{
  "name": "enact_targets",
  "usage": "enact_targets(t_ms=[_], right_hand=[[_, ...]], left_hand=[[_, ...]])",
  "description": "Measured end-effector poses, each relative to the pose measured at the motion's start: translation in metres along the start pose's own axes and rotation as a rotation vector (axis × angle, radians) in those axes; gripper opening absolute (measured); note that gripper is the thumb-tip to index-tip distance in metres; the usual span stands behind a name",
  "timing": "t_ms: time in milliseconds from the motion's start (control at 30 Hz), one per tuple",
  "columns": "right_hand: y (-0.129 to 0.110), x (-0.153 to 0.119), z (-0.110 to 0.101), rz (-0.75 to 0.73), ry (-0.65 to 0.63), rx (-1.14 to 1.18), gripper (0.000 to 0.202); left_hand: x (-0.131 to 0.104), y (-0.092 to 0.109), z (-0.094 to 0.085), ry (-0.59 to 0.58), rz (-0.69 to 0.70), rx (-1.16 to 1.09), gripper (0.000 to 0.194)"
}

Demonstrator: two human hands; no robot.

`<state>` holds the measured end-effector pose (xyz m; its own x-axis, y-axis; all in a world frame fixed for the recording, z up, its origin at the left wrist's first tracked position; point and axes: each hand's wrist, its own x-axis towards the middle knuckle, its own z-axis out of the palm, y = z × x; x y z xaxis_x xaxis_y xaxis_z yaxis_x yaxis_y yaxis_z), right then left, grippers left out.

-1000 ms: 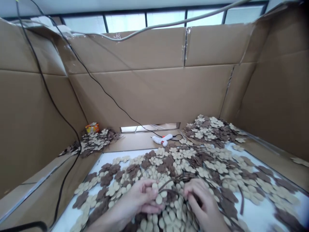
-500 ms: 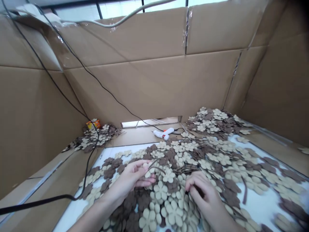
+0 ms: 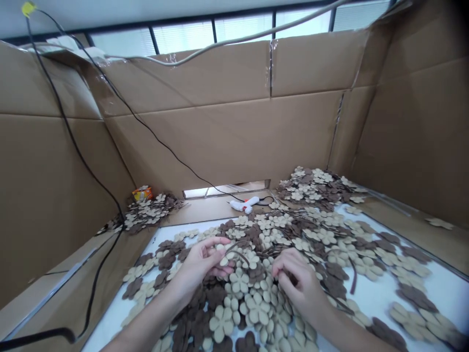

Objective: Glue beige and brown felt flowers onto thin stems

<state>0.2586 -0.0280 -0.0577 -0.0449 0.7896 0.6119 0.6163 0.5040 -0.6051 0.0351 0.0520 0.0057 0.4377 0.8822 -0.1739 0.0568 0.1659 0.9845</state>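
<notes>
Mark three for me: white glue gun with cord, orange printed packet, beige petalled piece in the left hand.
White glue gun (image 3: 242,206): head view, middle of its body.
Orange printed packet (image 3: 142,194): head view, middle of its front.
Beige petalled piece (image 3: 224,261): head view, lower visible petal.

Looking from the wearer's head, forward and down, close over the white worktop, past its far edge to the cardboard wall.

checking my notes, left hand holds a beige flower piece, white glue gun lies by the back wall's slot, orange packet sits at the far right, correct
One thing is wrong: in the head view, the orange packet sits at the far left, not the far right. The left hand does hold a beige flower piece, and the white glue gun lies by the slot.
</notes>
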Motion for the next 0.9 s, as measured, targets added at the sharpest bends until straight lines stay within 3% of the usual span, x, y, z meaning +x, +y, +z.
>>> enact_targets(t_ms=[167, 367, 467, 733, 900], right_hand=[[-0.008, 0.000, -0.004, -0.099, 0.014, 0.008, 0.019], [-0.010, -0.001, -0.004, -0.105, -0.018, 0.061, 0.020], [-0.009, -0.001, -0.003, -0.126, -0.035, 0.076, 0.020], [-0.016, 0.001, -0.011, -0.088, -0.066, -0.014, 0.019], [-0.020, 0.002, -0.012, -0.125, -0.083, -0.085, 0.021]], left_hand=[[0.000, 0.002, 0.003, 0.095, 0.129, 0.017, 0.057], [-0.004, 0.001, 0.004, 0.139, 0.339, 0.099, 0.040], [-0.003, -0.007, 0.003, 0.158, 0.371, 0.155, 0.034], [-0.008, -0.022, 0.012, -0.153, 0.244, 0.327, 0.024], [-0.012, -0.022, 0.014, -0.238, 0.090, 0.149, 0.034]])
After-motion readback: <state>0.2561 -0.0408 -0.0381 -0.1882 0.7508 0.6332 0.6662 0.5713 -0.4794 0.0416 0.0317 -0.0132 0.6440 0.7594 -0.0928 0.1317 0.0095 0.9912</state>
